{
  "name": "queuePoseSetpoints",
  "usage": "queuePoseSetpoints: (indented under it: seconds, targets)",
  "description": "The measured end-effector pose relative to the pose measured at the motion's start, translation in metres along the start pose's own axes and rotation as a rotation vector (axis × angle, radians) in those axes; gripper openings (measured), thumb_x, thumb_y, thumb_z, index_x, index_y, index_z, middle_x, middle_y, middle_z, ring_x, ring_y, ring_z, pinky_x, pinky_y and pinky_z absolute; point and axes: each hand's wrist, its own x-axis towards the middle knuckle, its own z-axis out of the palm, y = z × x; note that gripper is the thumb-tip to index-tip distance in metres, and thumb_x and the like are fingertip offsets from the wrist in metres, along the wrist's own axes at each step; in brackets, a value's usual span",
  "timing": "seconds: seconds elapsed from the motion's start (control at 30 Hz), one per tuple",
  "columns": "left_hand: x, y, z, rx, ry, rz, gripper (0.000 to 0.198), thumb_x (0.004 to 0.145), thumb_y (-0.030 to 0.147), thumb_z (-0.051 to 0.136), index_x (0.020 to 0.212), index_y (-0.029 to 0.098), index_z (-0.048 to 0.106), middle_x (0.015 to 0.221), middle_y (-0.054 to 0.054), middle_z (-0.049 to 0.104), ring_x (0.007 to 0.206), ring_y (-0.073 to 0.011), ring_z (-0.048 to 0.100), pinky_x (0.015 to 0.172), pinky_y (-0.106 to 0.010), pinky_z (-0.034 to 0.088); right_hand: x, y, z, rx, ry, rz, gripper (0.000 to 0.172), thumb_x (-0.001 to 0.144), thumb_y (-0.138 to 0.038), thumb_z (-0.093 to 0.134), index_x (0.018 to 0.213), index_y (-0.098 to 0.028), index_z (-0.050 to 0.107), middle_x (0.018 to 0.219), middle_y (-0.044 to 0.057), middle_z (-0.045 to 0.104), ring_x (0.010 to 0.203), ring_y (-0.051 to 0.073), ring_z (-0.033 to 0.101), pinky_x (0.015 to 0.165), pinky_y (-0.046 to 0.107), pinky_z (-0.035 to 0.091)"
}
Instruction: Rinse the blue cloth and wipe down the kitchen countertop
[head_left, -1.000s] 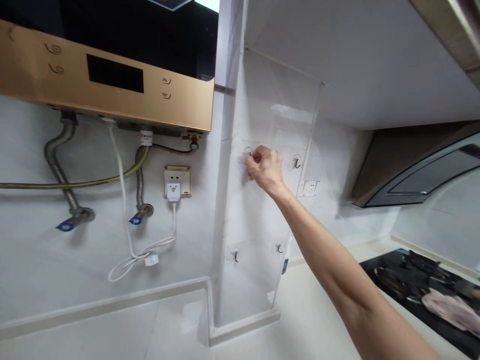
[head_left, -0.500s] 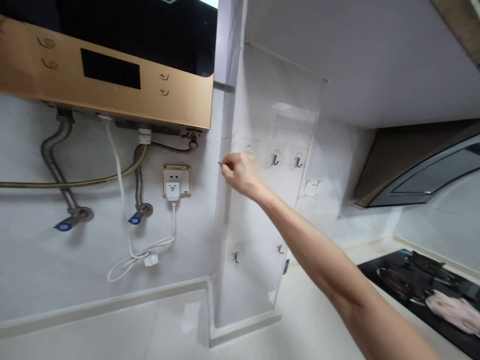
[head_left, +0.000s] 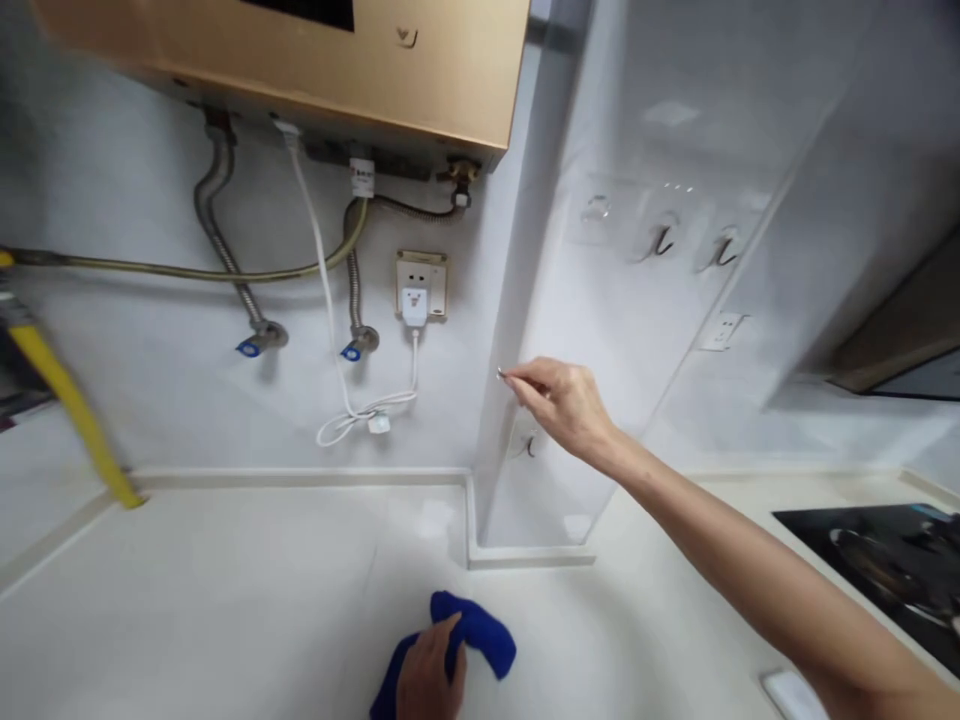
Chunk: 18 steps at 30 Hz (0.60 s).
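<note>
My right hand (head_left: 562,400) is held out in front of the white tiled pillar, thumb and fingers pinched on a small hook-like metal piece (head_left: 500,373). Just its tip sticks out past the fingertips. Above the hand, a clear adhesive mount (head_left: 596,208) on the pillar carries no hook. Beside that mount are two clear mounts with dark hooks, a nearer hook (head_left: 661,240) and a farther hook (head_left: 723,248). A lower hook (head_left: 530,445) shows just under my right hand. At the bottom, my left hand (head_left: 429,675) grips a blue cloth (head_left: 480,635) over the white counter.
A gold water heater (head_left: 420,80) hangs at upper left, with pipes, a gas hose (head_left: 187,272) and a white cord (head_left: 322,260) below. A plugged-in socket (head_left: 441,285) is on the wall. A yellow pipe (head_left: 67,400) stands left; a black hob (head_left: 877,560) lies right.
The view has tilted down. My left hand with the blue cloth has come into view at the bottom. My right hand, still pinching the small piece, is now lower against the pillar.
</note>
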Motion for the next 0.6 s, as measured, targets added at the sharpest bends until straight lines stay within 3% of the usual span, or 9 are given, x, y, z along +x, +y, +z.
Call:
queuePoseSetpoints:
  seconds: [0.1,0.2,0.27,0.33,0.4,0.47,0.6]
  targets:
    - [0.005,0.013,-0.018,-0.012,-0.027,0.008,0.035,0.095,0.023,0.052,0.124,0.023,0.072,0.113,-0.007,0.077,0.104,-0.0244,0.073,0.094,-0.036,0.059,-0.050,0.016,0.029,0.056,-0.186,0.063,0.023,0.093,-0.026,0.055,0.094,-0.025,0.078,0.088,0.004,0.077,0.080,0.018,0.071,0.081,0.030,0.056]
    - [0.007,0.023,-0.029,-0.050,-0.079,0.011,0.032,0.092,0.021,0.055,0.118,0.021,0.073,0.106,-0.009,0.078,0.097,-0.0252,0.074,0.090,-0.037,0.059,-0.100,0.023,0.082,0.159,-0.394,0.210,0.023,0.089,-0.016,0.054,0.086,-0.022,0.076,0.089,0.006,0.077,0.086,0.020,0.071,0.087,0.032,0.054]
    - [0.006,0.026,-0.031,-0.071,-0.104,0.008,0.030,0.089,0.020,0.057,0.114,0.020,0.074,0.102,-0.009,0.078,0.094,-0.0258,0.074,0.089,-0.038,0.059,-0.131,0.022,0.123,0.302,-0.497,0.485,0.021,0.083,-0.010,0.056,0.075,-0.021,0.072,0.079,0.004,0.075,0.082,0.019,0.070,0.086,0.030,0.054]
    - [0.003,0.026,-0.031,-0.091,-0.126,0.014,0.029,0.089,0.020,0.057,0.112,0.018,0.074,0.101,-0.010,0.078,0.092,-0.0274,0.074,0.089,-0.040,0.057,-0.158,0.021,0.163,0.464,-0.554,0.840,0.021,0.077,-0.005,0.059,0.065,-0.020,0.067,0.061,0.000,0.068,0.066,0.016,0.067,0.075,0.027,0.054]
    - [0.000,0.025,-0.030,-0.111,-0.150,0.022,0.030,0.090,0.019,0.055,0.112,0.015,0.074,0.102,-0.011,0.077,0.092,-0.0285,0.073,0.090,-0.041,0.056,-0.178,0.021,0.200,0.578,-0.577,1.100,0.022,0.076,-0.003,0.062,0.060,-0.019,0.062,0.049,-0.003,0.059,0.051,0.014,0.060,0.060,0.024,0.051]
    - [-0.001,0.024,-0.028,-0.122,-0.167,0.024,0.030,0.091,0.020,0.055,0.113,0.015,0.074,0.103,-0.012,0.077,0.092,-0.0273,0.072,0.091,-0.039,0.054,-0.191,0.022,0.233,0.654,-0.565,1.236,0.022,0.078,-0.006,0.063,0.059,-0.018,0.059,0.046,-0.003,0.056,0.045,0.013,0.058,0.052,0.023,0.049]
    - [0.000,0.023,-0.024,-0.100,-0.125,0.046,0.027,0.090,0.023,0.056,0.110,0.016,0.073,0.094,-0.010,0.076,0.088,-0.0249,0.073,0.086,-0.036,0.055,-0.206,0.033,0.283,0.841,-0.380,1.462,0.025,0.086,-0.019,0.068,0.064,-0.016,0.057,0.050,-0.004,0.056,0.048,0.012,0.059,0.051,0.023,0.050]
